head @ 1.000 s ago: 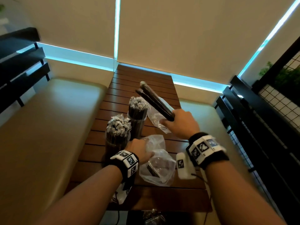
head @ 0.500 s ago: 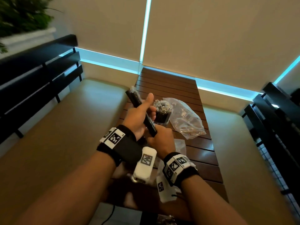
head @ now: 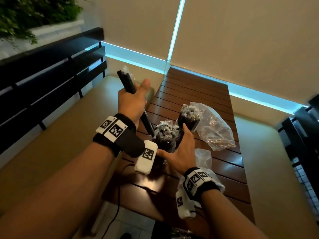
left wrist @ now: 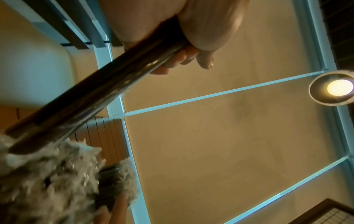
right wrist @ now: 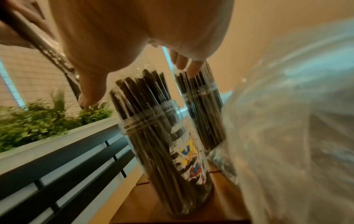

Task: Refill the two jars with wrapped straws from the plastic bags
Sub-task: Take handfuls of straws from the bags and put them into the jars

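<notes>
Two clear jars stand on the slatted wooden table, both packed with black wrapped straws: the near jar and the far jar. My left hand grips a bundle of black wrapped straws, held slanted above and to the left of the near jar, its lower end close to that jar's top. My right hand is spread open at the near jar, thumb on the left and fingers between the two jars.
A crumpled clear plastic bag lies right of the far jar, and another bag lies under my right wrist. Beige bench seats flank the table, with black railings to the left and right. A planter is at the far left.
The straw bundle passed from my right hand to my left hand. My right hand let go and dropped to the near jar. The view swung to the left.
</notes>
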Tool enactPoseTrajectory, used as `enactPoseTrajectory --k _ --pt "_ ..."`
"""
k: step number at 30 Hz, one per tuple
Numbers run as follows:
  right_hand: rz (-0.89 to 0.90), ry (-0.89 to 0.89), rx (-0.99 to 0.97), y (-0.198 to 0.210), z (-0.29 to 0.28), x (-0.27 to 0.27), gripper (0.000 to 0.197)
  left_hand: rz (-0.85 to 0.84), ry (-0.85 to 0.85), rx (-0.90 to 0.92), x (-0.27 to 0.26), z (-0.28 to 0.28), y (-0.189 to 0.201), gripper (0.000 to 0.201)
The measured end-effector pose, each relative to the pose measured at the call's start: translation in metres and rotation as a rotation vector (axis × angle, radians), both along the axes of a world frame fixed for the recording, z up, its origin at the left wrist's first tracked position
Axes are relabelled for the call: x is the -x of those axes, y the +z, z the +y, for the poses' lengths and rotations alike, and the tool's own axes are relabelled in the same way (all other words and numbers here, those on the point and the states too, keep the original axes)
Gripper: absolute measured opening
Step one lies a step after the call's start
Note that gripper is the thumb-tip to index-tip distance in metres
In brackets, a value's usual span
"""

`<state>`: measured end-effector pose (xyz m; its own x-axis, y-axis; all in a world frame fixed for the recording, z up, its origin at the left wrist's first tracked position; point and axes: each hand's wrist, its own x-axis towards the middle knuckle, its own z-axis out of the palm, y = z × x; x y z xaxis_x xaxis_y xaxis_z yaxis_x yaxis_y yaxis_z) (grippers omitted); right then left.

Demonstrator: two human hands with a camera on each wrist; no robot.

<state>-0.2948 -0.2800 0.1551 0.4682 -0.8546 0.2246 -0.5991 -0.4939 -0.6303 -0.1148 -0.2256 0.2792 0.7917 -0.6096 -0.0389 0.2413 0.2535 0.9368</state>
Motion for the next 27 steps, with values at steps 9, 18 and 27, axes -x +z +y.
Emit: enactPoseTrajectory --k 9,18,27 --pt "-0.162 -0.035 -0.312 -0.006 -0.001 -0.028 0.108 -0.174 -0.006 -0.118 0.017 -0.017 -0.020 0.036" --pt "-0.136 -0.220 -0.206 -0.017 -0.002 -0.032 0.080 -0.227 -0.022 -0.115 0.002 -0.011 -0.017 0.032" --pt "-0.121 -0.224 -0.175 -0.019 -0.001 -0.037 0.072 -0.285 -0.047 -0.149 0.019 -0.025 -0.043 0.035"
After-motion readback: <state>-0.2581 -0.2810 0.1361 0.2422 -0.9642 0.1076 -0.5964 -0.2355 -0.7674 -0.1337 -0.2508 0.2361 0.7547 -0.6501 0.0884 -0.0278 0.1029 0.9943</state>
